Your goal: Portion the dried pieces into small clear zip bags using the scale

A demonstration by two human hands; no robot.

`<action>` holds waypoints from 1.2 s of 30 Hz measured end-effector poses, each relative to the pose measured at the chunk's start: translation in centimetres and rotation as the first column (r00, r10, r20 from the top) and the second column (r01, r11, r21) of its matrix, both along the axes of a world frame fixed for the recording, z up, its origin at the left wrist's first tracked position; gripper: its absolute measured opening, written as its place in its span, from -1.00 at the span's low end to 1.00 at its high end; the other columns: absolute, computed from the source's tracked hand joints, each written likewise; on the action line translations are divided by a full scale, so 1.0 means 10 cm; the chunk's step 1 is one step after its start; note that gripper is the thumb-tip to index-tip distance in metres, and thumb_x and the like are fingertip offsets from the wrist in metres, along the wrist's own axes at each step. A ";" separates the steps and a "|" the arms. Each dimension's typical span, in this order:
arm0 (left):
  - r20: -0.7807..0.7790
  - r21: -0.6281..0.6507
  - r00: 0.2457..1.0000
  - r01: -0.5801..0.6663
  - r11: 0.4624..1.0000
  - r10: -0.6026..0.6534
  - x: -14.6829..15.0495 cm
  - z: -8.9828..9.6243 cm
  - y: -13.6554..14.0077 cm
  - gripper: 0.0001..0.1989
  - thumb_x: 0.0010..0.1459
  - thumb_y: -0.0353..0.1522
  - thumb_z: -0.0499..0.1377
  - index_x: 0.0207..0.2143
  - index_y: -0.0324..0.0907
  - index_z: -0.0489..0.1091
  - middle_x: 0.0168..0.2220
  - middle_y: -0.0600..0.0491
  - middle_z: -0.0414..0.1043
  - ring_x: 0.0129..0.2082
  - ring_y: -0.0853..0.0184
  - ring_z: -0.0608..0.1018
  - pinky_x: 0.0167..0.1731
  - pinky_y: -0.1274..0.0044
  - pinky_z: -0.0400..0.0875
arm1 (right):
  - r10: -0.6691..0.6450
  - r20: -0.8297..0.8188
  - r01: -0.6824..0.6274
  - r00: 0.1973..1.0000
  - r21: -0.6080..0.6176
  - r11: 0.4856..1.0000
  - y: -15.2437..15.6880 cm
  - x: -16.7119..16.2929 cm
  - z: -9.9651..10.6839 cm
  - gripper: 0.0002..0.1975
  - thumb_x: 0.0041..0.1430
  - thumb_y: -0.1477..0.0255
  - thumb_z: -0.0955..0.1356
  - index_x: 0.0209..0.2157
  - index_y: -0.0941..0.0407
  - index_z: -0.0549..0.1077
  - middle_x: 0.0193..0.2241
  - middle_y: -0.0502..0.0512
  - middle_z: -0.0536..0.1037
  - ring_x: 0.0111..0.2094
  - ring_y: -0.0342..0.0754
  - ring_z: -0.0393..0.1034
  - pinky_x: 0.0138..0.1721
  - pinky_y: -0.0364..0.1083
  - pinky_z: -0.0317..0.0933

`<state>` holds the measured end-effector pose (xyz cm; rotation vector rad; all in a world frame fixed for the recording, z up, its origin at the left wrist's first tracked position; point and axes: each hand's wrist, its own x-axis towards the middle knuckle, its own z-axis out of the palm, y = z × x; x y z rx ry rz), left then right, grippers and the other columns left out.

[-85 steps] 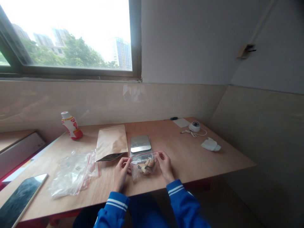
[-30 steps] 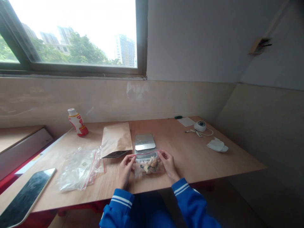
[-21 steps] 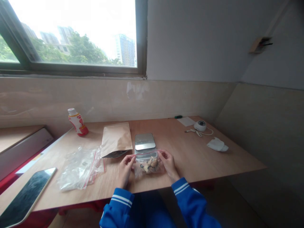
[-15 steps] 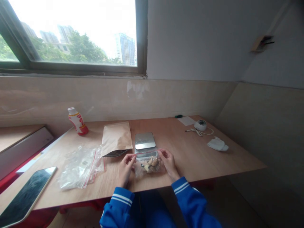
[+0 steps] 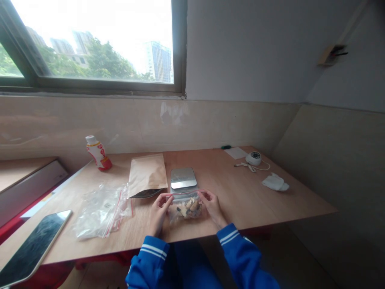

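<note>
A clear zip bag [image 5: 174,216] with a red seal line lies near the table's front edge, holding several pale, dark-edged dried pieces [image 5: 191,208]. My left hand [image 5: 158,212] pinches its top left corner between thumb and finger. At the top right, my right hand [image 5: 213,205] pinches the same edge. Just behind the bag is a small silver kitchen scale [image 5: 183,178], whose front part is seen partly through the plastic. A brown paper pouch [image 5: 148,172] lies left of the scale, its dark mouth gaping toward me.
Several clear zip bags [image 5: 96,212] lie in a pile on the left, beyond a phone [image 5: 34,243]. A drink bottle [image 5: 98,154] stands at the back left. At the right are a white round device with a cord [image 5: 253,159], a crumpled white tissue [image 5: 275,182] and a paper sheet [image 5: 236,153].
My right hand has shifted slightly left along the bag's top edge. The pieces inside the bag have shifted a little. My left hand keeps its pinch.
</note>
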<state>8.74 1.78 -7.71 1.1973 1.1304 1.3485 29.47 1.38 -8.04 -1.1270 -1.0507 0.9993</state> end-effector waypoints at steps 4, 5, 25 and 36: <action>-0.006 -0.007 1.000 -0.007 1.000 0.007 0.00 0.01 0.00 -0.64 -0.02 -0.14 0.27 -0.27 -0.21 0.42 -0.46 0.07 0.38 -0.41 0.36 0.42 -0.55 0.63 0.22 | -0.024 -0.020 0.024 1.000 0.012 1.000 0.00 0.00 0.02 -0.70 -0.06 0.21 0.46 -0.39 0.16 0.53 -0.50 0.04 0.53 -0.45 -0.09 0.40 -0.41 -0.14 0.27; -0.008 -0.008 1.000 -0.011 1.000 0.011 0.00 0.01 0.00 -0.64 -0.02 -0.13 0.27 -0.28 -0.21 0.43 -0.46 0.07 0.38 -0.42 0.35 0.42 -0.55 0.63 0.22 | -0.027 -0.023 0.027 0.999 0.016 0.999 0.00 0.00 0.02 -0.70 -0.06 0.21 0.46 -0.40 0.16 0.53 -0.51 0.04 0.53 -0.45 -0.09 0.41 -0.40 -0.14 0.28; 0.020 0.031 1.000 0.013 0.999 -0.013 0.02 0.08 -0.03 -0.71 -0.03 -0.16 0.29 -0.35 -0.19 0.42 -0.44 0.09 0.44 -0.39 0.36 0.46 -0.37 0.57 0.31 | 0.002 0.016 -0.003 1.000 0.060 0.998 -0.03 0.02 0.02 -0.72 0.02 0.19 0.41 -0.38 0.14 0.48 -0.50 0.01 0.49 -0.45 -0.11 0.37 -0.40 -0.16 0.27; 0.085 -0.039 0.992 0.097 0.995 -0.093 0.01 0.07 -0.04 -0.69 -0.06 -0.18 0.31 -0.35 -0.21 0.44 -0.41 0.03 0.50 -0.36 0.30 0.51 -0.36 0.54 0.35 | 0.105 0.000 -0.105 0.994 0.025 0.994 -0.06 0.02 0.05 -0.65 0.04 0.15 0.39 -0.26 0.14 0.51 -0.38 0.08 0.57 -0.33 0.00 0.45 -0.36 -0.11 0.33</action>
